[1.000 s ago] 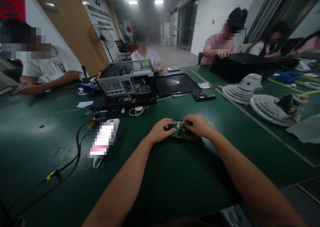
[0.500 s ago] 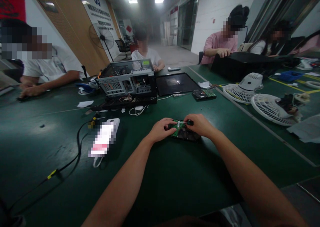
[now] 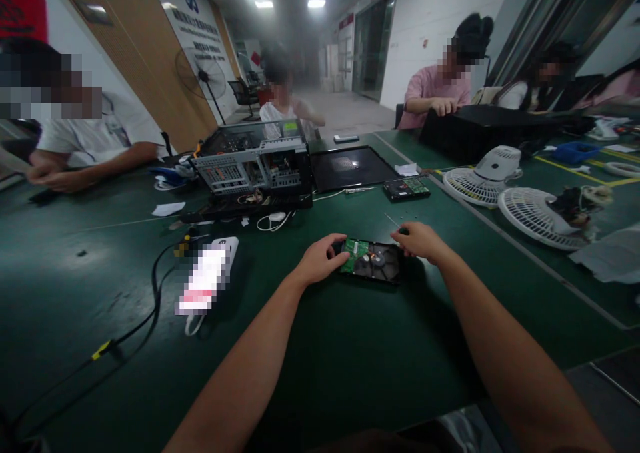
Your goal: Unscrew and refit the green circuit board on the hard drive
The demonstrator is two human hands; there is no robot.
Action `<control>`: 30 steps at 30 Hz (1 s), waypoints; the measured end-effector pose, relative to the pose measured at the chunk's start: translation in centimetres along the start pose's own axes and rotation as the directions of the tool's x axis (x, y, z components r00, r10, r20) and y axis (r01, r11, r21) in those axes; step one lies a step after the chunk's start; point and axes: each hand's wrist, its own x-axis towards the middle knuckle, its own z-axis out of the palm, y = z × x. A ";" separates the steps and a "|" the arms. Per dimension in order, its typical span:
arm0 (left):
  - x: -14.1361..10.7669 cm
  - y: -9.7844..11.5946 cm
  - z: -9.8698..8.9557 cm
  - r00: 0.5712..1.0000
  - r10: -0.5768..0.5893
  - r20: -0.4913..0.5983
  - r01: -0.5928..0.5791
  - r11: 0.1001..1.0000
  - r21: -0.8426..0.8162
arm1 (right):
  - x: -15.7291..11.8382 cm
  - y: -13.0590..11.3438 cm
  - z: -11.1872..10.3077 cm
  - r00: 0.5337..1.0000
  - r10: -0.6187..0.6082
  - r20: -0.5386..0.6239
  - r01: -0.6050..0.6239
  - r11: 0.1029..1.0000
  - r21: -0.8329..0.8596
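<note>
Here's the hard drive (image 3: pixel 377 268) flat on the green table (image 3: pixel 360 353), its left end partly hidden by the left hand (image 3: pixel 323 260) clasping it from nine o'clock, green circuit board and round hub facing up. At two o'clock, the right hand (image 3: pixel 419 241) pinches a screwdriver (image 3: pixel 393 220), handle mostly covered, thin shaft toward ten, tip hard to make out.

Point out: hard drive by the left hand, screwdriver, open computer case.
Hard drive (image 3: pixel 371 262): head view, middle of its upper face.
Screwdriver (image 3: pixel 393 222): head view, metal shaft.
Computer case (image 3: pixel 251 154): head view, metal frame.
</note>
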 end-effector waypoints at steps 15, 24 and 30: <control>-0.1 -0.1 -0.6 0.994 -0.004 0.112 0.009 0.999 -0.037 | 0.1 0.7 0.3 0.982 0.118 0.149 -0.173 0.880 0.442; -0.2 0.2 -2.2 0.936 0.145 0.322 -0.126 0.989 -0.079 | -0.2 0.0 0.3 0.988 0.118 0.104 -0.151 0.889 0.432; -0.1 -0.2 -1.7 0.942 0.119 0.313 -0.118 0.993 -0.020 | 0.4 0.4 0.0 0.993 0.098 -0.061 -0.074 0.946 0.315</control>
